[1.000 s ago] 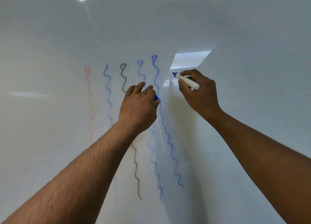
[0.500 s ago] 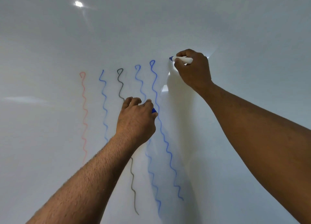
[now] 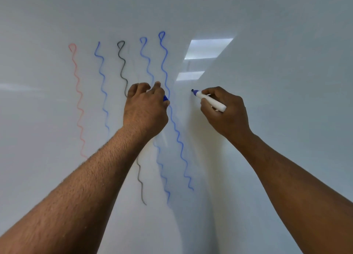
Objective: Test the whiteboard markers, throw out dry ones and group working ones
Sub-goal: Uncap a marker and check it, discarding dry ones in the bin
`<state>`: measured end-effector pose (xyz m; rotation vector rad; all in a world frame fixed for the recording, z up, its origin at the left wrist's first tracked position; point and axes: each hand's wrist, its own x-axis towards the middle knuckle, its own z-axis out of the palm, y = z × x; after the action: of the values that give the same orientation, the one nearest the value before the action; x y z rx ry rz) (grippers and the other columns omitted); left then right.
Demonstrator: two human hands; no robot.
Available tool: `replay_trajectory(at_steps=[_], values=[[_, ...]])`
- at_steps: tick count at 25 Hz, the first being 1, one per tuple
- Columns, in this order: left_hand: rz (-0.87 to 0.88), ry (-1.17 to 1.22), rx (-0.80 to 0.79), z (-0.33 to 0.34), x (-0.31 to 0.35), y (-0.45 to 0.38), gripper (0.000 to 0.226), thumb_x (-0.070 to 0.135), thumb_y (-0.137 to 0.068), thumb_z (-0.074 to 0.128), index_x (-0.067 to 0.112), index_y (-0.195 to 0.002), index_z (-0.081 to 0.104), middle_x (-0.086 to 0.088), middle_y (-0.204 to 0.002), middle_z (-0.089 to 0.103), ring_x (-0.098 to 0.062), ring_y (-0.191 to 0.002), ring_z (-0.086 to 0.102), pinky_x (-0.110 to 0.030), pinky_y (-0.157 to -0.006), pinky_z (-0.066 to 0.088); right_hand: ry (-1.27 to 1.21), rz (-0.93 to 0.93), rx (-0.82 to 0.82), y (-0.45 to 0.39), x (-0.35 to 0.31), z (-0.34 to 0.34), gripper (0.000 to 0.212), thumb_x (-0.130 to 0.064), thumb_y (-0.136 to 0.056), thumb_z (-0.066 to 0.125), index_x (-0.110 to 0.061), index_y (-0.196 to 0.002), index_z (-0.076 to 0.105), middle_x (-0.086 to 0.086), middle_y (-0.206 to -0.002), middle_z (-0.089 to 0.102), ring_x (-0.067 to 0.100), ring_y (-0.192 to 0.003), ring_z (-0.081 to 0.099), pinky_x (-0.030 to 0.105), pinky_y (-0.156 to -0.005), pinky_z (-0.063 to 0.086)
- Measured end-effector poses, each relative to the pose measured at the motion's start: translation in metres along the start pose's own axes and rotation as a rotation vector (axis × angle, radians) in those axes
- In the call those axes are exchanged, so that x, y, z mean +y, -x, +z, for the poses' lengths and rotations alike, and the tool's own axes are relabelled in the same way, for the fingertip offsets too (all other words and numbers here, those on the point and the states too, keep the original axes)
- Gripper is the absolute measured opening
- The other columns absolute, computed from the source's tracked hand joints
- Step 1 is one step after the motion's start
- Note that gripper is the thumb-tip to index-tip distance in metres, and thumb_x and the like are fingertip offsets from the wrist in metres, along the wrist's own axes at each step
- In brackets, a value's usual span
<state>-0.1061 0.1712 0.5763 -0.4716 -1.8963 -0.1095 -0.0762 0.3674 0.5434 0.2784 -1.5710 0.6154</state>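
The right hand [image 3: 227,112] pinches a white marker [image 3: 210,100] between thumb and curled fingers, its grip tight around the barrel. The marker's blue tip [image 3: 193,91] points left and up and sits at the whiteboard [image 3: 286,62], though whether it touches the surface is hard to tell. No line shows at the tip.

The left hand [image 3: 146,110] is curled with its knuckles toward the camera, its grip closed on a small blue piece [image 3: 166,99] that pokes out at the thumb side, probably the marker's cap. Its fingertips rest near or against the board.

Five wavy lines run down the board to the left of the marker: a red line [image 3: 77,101], a blue line [image 3: 102,85], a black line [image 3: 122,66], a second blue line [image 3: 147,62] and a third blue line [image 3: 177,139]. The left hand and forearm cover part of the black and second blue lines.
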Motion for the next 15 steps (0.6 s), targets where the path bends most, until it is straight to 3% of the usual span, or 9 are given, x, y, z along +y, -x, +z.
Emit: replay_trajectory(at_steps=[4, 8, 15], values=[[0.041, -0.036, -0.027, 0.004, 0.006, 0.009, 0.045, 0.036, -0.099, 0.041, 0.01, -0.135, 0.048, -0.004, -0.149, 0.041, -0.025, -0.138, 0.03, -0.038, -0.115, 0.012, 0.04, -0.012, -0.031, 0.047, 0.015, -0.008, 0.022, -0.035, -0.082, 0.058, -0.025, -0.099, 0.068, -0.004, -0.07, 0.065, 0.019, -0.061, 0.058, 0.038, -0.059, 0.049], [0.049, -0.008, -0.026, 0.01, 0.012, 0.034, 0.042, 0.034, -0.099, 0.043, 0.008, -0.131, 0.052, -0.005, -0.141, 0.051, -0.026, -0.135, 0.033, -0.038, -0.114, 0.012, 0.103, -0.01, -0.069, 0.09, 0.027, -0.018, 0.027, -0.038, -0.082, 0.055, -0.023, -0.099, 0.069, -0.003, -0.071, 0.064, 0.02, -0.061, 0.056, 0.039, -0.061, 0.048], [0.005, 0.07, -0.071, 0.032, 0.021, 0.091, 0.034, 0.03, -0.097, 0.048, 0.006, -0.119, 0.059, -0.006, -0.144, 0.049, -0.028, -0.131, 0.039, -0.039, -0.113, 0.014, 0.147, 0.088, -0.148, 0.16, 0.037, -0.035, 0.025, -0.036, -0.082, 0.057, -0.023, -0.099, 0.069, -0.003, -0.071, 0.065, 0.021, -0.06, 0.055, 0.038, -0.061, 0.047]])
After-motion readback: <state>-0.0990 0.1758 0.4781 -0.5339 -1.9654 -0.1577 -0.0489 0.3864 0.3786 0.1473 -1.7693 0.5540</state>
